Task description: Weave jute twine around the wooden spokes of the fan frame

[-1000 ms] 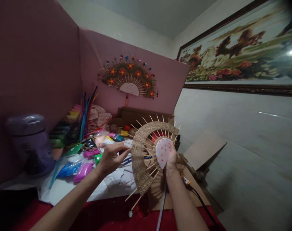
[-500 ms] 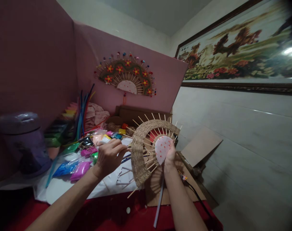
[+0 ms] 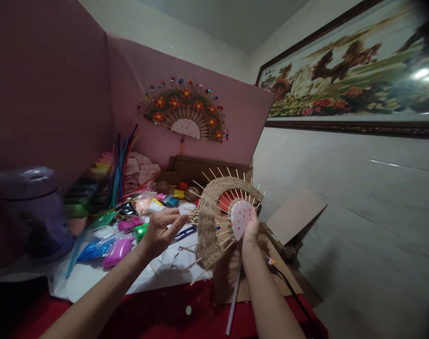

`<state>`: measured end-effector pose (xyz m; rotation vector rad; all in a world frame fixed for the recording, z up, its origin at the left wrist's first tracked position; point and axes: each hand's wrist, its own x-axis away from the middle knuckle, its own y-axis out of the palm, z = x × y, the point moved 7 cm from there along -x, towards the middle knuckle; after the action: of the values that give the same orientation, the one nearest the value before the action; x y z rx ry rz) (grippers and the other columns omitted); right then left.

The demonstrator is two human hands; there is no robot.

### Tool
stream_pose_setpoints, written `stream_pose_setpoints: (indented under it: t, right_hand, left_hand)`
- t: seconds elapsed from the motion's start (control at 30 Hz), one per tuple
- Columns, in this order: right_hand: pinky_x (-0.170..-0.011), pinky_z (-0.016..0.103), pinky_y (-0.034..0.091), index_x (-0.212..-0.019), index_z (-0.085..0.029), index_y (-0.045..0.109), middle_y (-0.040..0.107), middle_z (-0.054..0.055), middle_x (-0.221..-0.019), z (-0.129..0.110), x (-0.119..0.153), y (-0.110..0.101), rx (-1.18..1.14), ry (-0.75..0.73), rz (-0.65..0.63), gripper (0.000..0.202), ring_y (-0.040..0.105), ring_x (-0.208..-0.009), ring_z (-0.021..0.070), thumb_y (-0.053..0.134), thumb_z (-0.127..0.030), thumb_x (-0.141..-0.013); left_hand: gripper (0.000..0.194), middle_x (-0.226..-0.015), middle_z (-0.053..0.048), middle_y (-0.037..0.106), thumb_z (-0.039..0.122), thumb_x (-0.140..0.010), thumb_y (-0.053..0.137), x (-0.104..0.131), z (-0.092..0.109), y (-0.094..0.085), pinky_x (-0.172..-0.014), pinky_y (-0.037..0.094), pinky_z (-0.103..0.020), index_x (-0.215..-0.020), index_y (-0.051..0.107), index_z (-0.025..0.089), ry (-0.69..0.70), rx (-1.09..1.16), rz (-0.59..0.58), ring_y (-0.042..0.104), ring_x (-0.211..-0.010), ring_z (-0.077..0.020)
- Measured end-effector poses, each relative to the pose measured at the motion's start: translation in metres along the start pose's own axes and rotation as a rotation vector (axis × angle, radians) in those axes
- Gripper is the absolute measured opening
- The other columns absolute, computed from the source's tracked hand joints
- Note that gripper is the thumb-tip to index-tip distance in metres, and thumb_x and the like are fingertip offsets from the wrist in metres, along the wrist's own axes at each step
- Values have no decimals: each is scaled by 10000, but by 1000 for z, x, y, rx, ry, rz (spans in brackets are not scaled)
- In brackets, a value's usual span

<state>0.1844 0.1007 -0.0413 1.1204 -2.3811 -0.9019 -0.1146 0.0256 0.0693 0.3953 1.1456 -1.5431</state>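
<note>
My right hand grips a woven fan by its white, red-dotted half-round base, thumb across the front. A curved band of brown twine weave runs around thin wooden sticks, whose ends poke out past its outer edge. At the fan's left edge, my left hand has thumb and forefinger brought together near the stick ends. What lies between those fingertips is too small to make out. Beneath the fan is a piece of cardboard.
Bags of coloured clay cover the table's left side, beside a purple canister. A clear glue stick lies below the fan, with a black cord to its right. A finished flowered fan hangs on the pink board behind.
The held fan has shifted slightly right and turned a little. My left fingers have changed their pose by its left edge, with the back of the hand slightly lower. My right hand keeps its grip.
</note>
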Motion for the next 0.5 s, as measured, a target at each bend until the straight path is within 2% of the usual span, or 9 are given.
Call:
stream_pose_setpoints:
  t: [0.17, 0.3, 0.5]
  right_hand:
    - [-767, 330, 482, -880, -183, 605, 684, 18, -784, 2, 0, 0, 17, -20, -21, 367, 640, -750, 164, 424, -483, -769]
    - [-763, 329, 488, -881, -182, 603, 686, 17, -792, 4, 3, 1, 7, 10, -36, 363, 641, -746, 161, 433, -483, -771]
    - [-773, 315, 494, -872, -174, 599, 679, 5, -770, 0, 9, 3, -14, 23, -7, 332, 636, -704, 142, 391, -425, -810]
  left_hand:
    - [462, -525, 8, 400, 370, -883, 360, 2, -10, 7, -557, 323, -248, -603, 643, 135, -101, 132, -43, 411, -534, -102]
    - [491, -510, 10, 385, 420, -870, 369, 3, -12, 11, -512, 306, -233, -535, 580, 130, -144, 184, -55, 374, -512, -94]
    - [517, -491, 11, 379, 471, -862, 350, 3, -16, 15, -470, 302, -223, -491, 489, 139, -217, 287, -27, 358, -497, -89]
